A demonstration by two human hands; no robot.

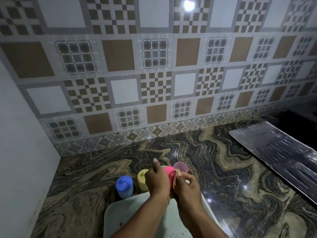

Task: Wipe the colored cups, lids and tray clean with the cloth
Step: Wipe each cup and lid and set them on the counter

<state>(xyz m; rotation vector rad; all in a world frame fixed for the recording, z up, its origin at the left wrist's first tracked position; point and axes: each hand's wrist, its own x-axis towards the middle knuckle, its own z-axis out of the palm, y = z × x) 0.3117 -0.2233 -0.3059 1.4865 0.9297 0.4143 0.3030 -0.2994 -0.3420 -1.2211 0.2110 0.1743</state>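
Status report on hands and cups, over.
Status: left hand grips pink cup. The right hand holds cloth against it, above tray. Close left: blue cup, yellow cup; nothing blocking.

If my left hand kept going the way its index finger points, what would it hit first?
Probably the tiled wall: the index finger of the left hand points away over bare countertop, with no cup in that line. Depth is unclear.
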